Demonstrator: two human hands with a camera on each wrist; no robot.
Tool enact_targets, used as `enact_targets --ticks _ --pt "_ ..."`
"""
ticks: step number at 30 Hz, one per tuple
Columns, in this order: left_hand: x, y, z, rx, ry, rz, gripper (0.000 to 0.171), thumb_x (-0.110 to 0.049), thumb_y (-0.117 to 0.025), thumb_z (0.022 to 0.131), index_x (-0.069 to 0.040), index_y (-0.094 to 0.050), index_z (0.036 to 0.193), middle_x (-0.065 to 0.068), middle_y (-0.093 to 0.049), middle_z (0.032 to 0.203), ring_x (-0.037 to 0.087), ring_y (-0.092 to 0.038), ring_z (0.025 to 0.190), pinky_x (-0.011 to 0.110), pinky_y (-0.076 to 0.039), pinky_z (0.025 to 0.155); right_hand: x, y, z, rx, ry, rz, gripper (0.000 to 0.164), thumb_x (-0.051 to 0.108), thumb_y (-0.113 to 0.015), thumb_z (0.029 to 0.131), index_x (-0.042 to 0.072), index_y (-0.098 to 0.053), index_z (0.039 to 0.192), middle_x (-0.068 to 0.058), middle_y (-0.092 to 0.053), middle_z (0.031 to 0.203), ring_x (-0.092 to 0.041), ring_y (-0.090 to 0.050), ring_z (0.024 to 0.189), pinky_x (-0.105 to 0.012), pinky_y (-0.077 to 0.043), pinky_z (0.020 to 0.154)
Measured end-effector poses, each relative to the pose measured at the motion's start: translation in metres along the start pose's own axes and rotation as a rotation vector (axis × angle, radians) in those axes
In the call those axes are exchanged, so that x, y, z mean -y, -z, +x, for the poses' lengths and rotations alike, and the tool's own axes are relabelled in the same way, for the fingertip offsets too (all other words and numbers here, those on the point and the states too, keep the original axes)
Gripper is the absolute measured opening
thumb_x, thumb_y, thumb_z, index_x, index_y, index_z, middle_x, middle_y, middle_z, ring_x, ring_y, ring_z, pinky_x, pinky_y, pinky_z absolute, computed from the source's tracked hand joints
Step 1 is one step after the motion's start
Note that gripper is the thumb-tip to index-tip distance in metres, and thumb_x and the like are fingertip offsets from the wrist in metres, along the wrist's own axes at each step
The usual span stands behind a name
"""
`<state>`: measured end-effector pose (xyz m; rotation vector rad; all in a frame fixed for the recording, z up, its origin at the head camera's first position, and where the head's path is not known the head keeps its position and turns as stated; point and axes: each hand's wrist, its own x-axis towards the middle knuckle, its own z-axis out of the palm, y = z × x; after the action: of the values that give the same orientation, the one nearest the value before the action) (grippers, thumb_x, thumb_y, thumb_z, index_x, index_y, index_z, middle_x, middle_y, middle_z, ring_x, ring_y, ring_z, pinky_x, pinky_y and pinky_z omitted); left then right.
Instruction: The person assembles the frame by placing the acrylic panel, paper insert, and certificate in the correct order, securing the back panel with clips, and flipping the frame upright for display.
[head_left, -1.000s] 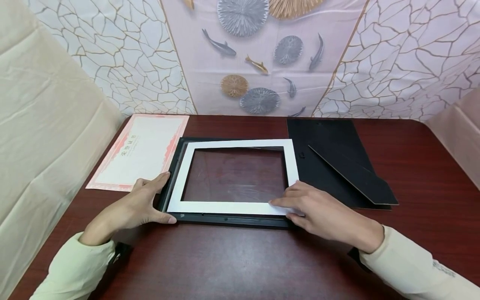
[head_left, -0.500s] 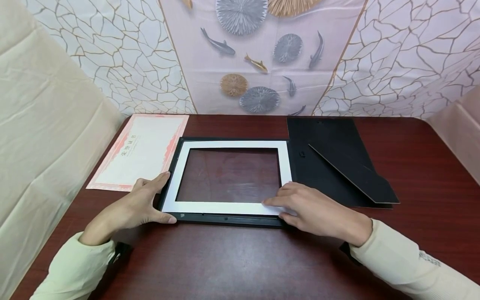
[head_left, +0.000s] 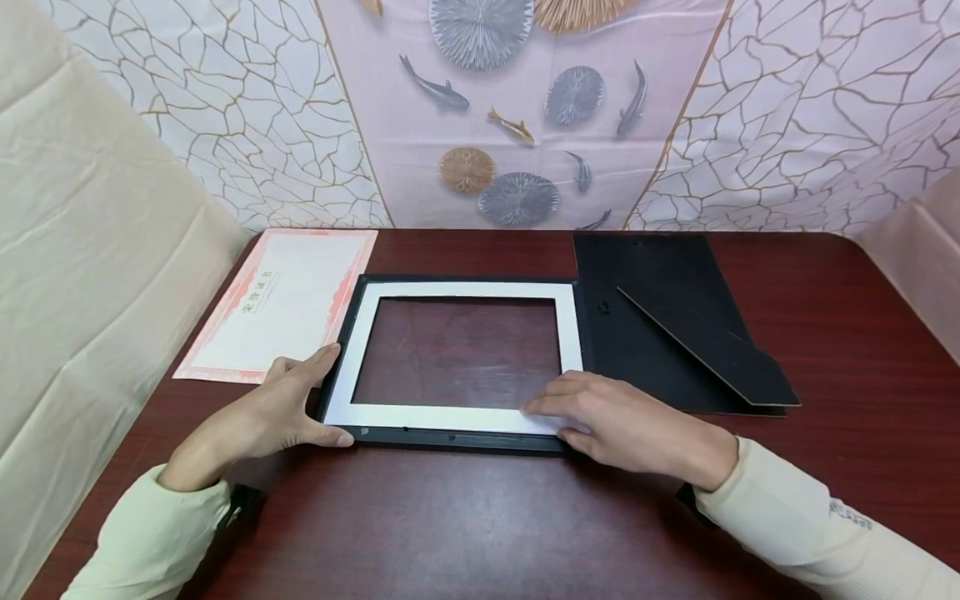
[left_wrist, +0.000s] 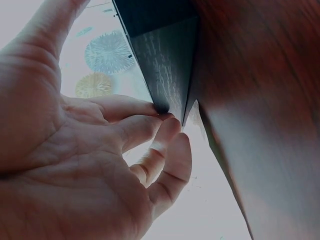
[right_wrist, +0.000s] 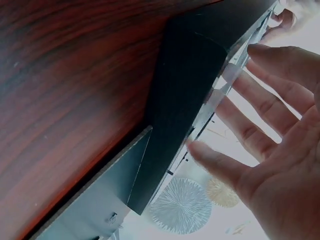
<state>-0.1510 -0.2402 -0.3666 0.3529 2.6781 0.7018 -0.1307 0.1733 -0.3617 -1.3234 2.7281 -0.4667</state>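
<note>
Your left hand [head_left: 262, 412] holds one black frame [head_left: 450, 440] at its near-left corner on the table [head_left: 450, 525]. Your right hand [head_left: 630, 421], fingers extended, touches one white mat [head_left: 442, 418] lying in it, between one pink-bordered sheet [head_left: 292, 300] and one black backing board [head_left: 630, 350].
</note>
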Motion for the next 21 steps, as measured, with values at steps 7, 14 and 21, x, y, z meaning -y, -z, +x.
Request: enact_targets --ticks 7,14,21 --pt "0.001 0.000 -0.001 -0.009 -0.019 0.000 0.126 -0.052 -0.091 0.076 -0.001 -0.020 0.166 0.026 -0.042 0.160 0.041 -0.035 0.139 0.061 -0.043 0.108 0.000 0.000 0.000 0.000 -0.001 0.012 0.041 -0.001 -0.077 0.090 0.009 -0.072 0.130 -0.001 -0.069 0.132 -0.020 -0.065 0.123 -0.042 -0.057 0.101" --pt "0.002 -0.001 -0.001 -0.018 -0.025 0.005 0.122 -0.054 -0.088 0.079 0.000 -0.020 0.166 0.026 -0.041 0.162 0.041 -0.035 0.138 0.063 -0.041 0.109 -0.001 0.007 -0.006 0.004 -0.168 -0.001 0.046 0.011 -0.078 0.093 0.012 -0.068 0.138 -0.007 -0.059 0.149 -0.027 -0.060 0.134 -0.046 -0.057 0.098" --pt "0.001 -0.001 0.001 -0.040 -0.023 0.032 0.106 -0.048 -0.080 0.090 0.000 -0.023 0.165 0.030 -0.047 0.156 0.042 -0.036 0.136 0.063 -0.042 0.108 -0.009 0.007 -0.016 0.011 -0.350 -0.048 0.057 0.023 -0.081 0.093 0.003 -0.063 0.144 -0.017 -0.050 0.158 -0.037 -0.053 0.143 -0.052 -0.057 0.100"
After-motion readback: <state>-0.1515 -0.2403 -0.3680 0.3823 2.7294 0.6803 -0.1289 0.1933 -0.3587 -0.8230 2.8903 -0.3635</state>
